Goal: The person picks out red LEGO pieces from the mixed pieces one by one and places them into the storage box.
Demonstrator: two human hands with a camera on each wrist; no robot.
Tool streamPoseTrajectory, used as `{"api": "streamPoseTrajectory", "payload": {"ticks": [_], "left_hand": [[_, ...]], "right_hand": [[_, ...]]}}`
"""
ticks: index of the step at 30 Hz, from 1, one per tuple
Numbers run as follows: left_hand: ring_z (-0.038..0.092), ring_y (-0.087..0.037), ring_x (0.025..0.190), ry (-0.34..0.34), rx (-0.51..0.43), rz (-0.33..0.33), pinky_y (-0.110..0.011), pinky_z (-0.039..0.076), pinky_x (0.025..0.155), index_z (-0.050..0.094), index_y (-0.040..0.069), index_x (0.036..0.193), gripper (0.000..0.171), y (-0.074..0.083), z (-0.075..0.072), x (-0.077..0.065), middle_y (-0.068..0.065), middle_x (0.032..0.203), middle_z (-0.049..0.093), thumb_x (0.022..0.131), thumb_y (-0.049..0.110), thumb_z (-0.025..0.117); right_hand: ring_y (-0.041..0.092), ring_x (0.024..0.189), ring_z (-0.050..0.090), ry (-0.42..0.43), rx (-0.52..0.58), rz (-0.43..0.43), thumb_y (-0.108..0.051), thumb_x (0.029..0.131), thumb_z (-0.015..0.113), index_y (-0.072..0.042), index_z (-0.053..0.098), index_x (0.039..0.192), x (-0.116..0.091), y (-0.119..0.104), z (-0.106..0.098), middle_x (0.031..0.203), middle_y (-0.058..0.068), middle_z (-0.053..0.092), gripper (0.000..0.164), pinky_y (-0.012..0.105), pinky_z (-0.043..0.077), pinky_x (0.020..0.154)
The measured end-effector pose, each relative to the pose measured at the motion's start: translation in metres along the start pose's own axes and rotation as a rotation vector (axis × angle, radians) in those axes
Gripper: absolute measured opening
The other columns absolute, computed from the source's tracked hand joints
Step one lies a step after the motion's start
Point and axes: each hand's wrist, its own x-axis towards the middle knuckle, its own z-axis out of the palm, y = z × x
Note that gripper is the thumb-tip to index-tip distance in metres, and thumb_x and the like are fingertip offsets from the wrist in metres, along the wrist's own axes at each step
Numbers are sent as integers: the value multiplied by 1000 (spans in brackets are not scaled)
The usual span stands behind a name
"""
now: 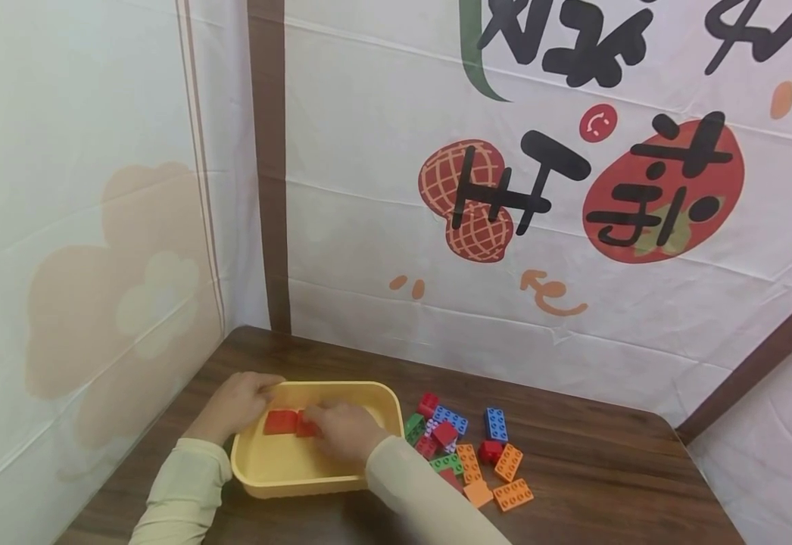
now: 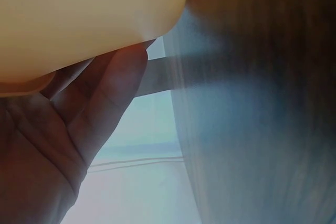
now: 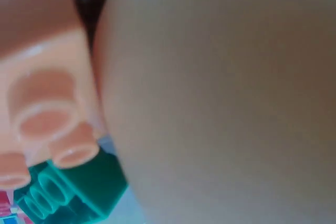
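A yellow plastic tray (image 1: 300, 465) stands on the table with two red toy bricks inside, side by side against its far wall. My left hand (image 1: 235, 405) holds the tray's left rim; in the left wrist view its fingers (image 2: 107, 98) lie along the tray's outer wall (image 2: 89, 14). My right hand (image 1: 348, 431) reaches into the tray and pinches the right-hand red brick (image 1: 304, 425), partly covered by the fingertips. Beside it sits the other red brick (image 1: 280, 421). The right wrist view shows mostly the tray's blurred side (image 3: 220, 98).
Right of the tray lie loose toy bricks: a blue brick (image 1: 496, 424), an orange brick (image 1: 513, 494), a green brick (image 1: 447, 463) and several others. An orange brick (image 3: 47, 98) is close to the tray. Cloth walls stand left of and behind the brown table (image 1: 594, 469).
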Motion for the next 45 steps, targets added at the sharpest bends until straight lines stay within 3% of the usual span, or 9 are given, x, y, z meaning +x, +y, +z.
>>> {"api": "streamPoseTrajectory", "payload": {"ticks": [7, 13, 20, 25, 33, 45], "left_hand": [[64, -29, 91, 16, 1, 18, -54, 51, 87, 73, -1, 117, 33, -1, -1, -1, -19, 112, 71, 87, 0, 60], [65, -41, 105, 4, -3, 5, -59, 49, 92, 72, -2, 118, 32, -3, -3, -4, -22, 114, 70, 89, 2, 61], [64, -42, 105, -8, 6, -10, -60, 49, 91, 72, -3, 119, 32, -8, -3, -8, -23, 115, 69, 89, 2, 61], [65, -35, 96, -5, 15, -9, -57, 51, 87, 72, -3, 118, 32, -9, -1, -10, -23, 114, 70, 88, 1, 60], [57, -26, 83, -11, 13, -20, -50, 51, 80, 71, -2, 120, 36, -9, 2, -7, -21, 114, 70, 87, 0, 56], [58, -26, 80, -14, 14, -8, -44, 49, 73, 71, -2, 120, 37, 0, 2, -1, -19, 111, 70, 86, 0, 57]], "right_hand": [[5, 74, 55, -23, 63, 17, -29, 91, 76, -27, 59, 123, -1, 6, -11, 92, -12, 59, 37, 20, 50, 69], [12, 108, 64, -49, 82, 28, -41, 93, 73, -32, 47, 148, -5, 9, -25, 130, -6, 63, 62, 30, 53, 91], [22, 133, 51, 7, -33, 2, -59, 94, 61, -31, 41, 154, -13, 13, -32, 148, 1, 51, 69, 41, 46, 105], [28, 142, 39, 28, -50, 49, -64, 94, 56, -33, 35, 158, -16, 21, -30, 160, 4, 35, 74, 53, 39, 109], [31, 146, 32, -17, 57, 167, -64, 93, 58, -36, 30, 160, -26, 41, -37, 164, 4, 28, 77, 59, 31, 112], [37, 143, 35, 18, 107, 232, -61, 98, 52, -30, 26, 161, -46, 84, -55, 161, 9, 33, 75, 59, 33, 111]]}}
